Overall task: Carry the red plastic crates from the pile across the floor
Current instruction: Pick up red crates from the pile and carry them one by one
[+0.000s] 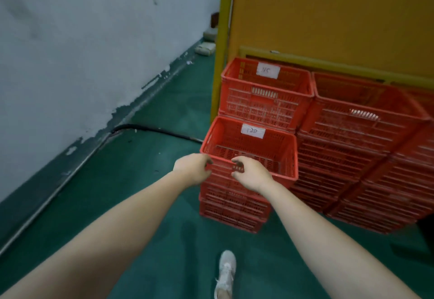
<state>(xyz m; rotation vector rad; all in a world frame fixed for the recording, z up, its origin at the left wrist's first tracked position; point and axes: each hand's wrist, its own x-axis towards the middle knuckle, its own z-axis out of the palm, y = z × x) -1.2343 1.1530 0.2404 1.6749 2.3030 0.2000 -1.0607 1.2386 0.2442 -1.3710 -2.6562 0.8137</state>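
Note:
A short stack of red plastic crates stands on the green floor in front of me. Its top crate (252, 150) is empty and carries a white paper label on its far wall. My left hand (191, 171) has its fingers curled at the near left corner of that crate's rim. My right hand (252, 175) pinches the near wall at the handle slot, just right of the left hand. Behind stands a taller red stack (265, 94) with another label, and to the right more red crate stacks (366, 153).
An orange partition (328, 16) with a yellow post (220, 47) backs the pile. A grey wall (82, 52) runs along the left, with a black cable (150, 129) on the floor by it. Open green floor (141, 181) lies left and near; my white shoe (225, 273) is below.

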